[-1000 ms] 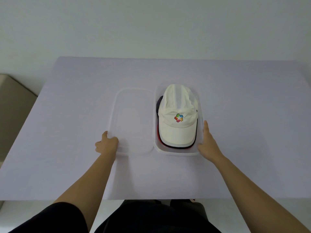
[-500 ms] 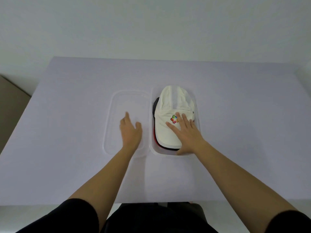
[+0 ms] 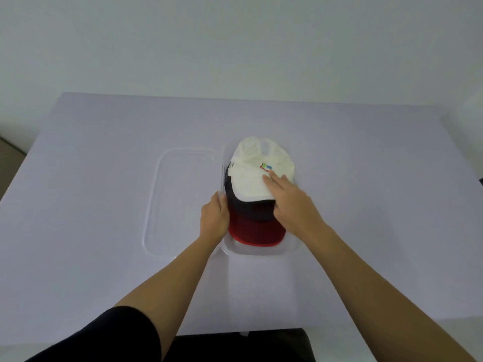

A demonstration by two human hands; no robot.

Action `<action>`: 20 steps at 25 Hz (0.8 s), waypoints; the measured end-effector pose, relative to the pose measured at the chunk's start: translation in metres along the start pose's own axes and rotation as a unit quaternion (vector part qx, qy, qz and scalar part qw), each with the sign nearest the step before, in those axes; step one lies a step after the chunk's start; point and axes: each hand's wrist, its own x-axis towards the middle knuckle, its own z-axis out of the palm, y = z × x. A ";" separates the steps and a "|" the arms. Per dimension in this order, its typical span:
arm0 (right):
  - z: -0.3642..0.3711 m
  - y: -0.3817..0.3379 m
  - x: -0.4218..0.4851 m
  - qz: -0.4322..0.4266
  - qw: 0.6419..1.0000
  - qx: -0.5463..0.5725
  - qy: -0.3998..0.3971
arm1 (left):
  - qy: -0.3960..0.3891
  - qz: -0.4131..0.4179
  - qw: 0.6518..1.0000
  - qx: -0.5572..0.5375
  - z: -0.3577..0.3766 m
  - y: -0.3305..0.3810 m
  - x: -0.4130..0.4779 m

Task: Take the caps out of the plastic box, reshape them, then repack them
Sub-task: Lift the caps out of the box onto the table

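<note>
A clear plastic box (image 3: 261,252) stands mid-table with a stack of caps in it. On top is a white cap (image 3: 251,163) with a coloured logo, its brim raised off the stack. My right hand (image 3: 295,207) pinches that brim, fingers on top and the thumb hidden beneath. Under it show a dark navy cap (image 3: 251,210) and a red cap (image 3: 256,234) at the bottom. My left hand (image 3: 213,220) grips the box's left rim.
The box's clear lid (image 3: 183,199) lies flat on the table just left of the box, touching it. The lilac table (image 3: 104,257) runs to a wall at the back; its near edge is close to my body.
My left hand has left the lid and taken the box's left rim. My right hand has taken hold of the white cap's brim and lifted it, which uncovers the navy and red caps.
</note>
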 end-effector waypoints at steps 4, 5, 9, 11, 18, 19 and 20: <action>-0.037 0.032 -0.003 -0.034 0.954 0.086 0.286 | -0.009 -0.010 1.000 0.006 -0.001 0.006 -0.004; -0.043 0.043 -0.003 -0.047 0.935 0.071 0.344 | -0.012 -0.012 1.000 0.011 -0.002 0.007 -0.004; -0.041 0.104 0.011 -0.029 0.918 -0.006 0.396 | -0.008 -0.027 0.999 0.020 0.001 0.008 -0.003; -0.023 0.140 0.020 0.023 0.941 -0.013 0.336 | -0.006 -0.034 0.999 0.026 0.002 0.008 -0.002; 0.041 0.207 0.037 0.013 0.992 -0.108 0.059 | 0.015 -0.055 0.998 0.031 0.005 0.013 -0.004; 0.043 0.212 0.044 0.016 0.994 -0.105 0.039 | 0.015 -0.054 0.998 0.034 0.006 0.014 -0.004; 0.043 0.218 0.053 0.016 0.994 -0.103 0.016 | 0.017 -0.052 0.998 0.036 0.007 0.015 -0.002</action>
